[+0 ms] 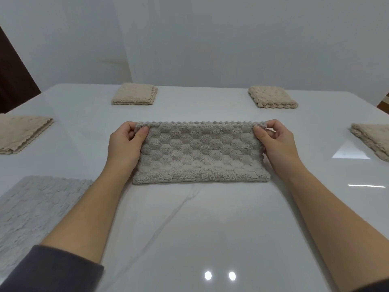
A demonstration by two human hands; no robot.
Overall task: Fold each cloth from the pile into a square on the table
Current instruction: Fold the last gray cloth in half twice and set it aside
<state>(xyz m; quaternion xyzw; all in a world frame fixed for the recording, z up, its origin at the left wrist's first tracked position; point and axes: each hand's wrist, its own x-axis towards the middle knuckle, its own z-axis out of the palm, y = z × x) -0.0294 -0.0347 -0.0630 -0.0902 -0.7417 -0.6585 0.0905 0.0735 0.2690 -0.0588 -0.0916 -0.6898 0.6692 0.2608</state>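
Currently mid-fold. Flat pale-grey textured cloth (pixel 37 207) lies at the near-left corner of the white glossy table (pixel 210 239). Left hand (pixel 126 142) pinches the far-left corner of the grey honeycomb-pile cloth (pixel 202 154), a half-folded oblong at table centre. Right hand (pixel 275 140) pinches its far-right corner. Judged: first fold done. The next move calls for laying one short end over the other, edges matched, to make a square.

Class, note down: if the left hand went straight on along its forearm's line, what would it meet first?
Probably the folded beige cloth far across the table, though depth is uncertain. The left hand pinches a corner of the grey cloth.
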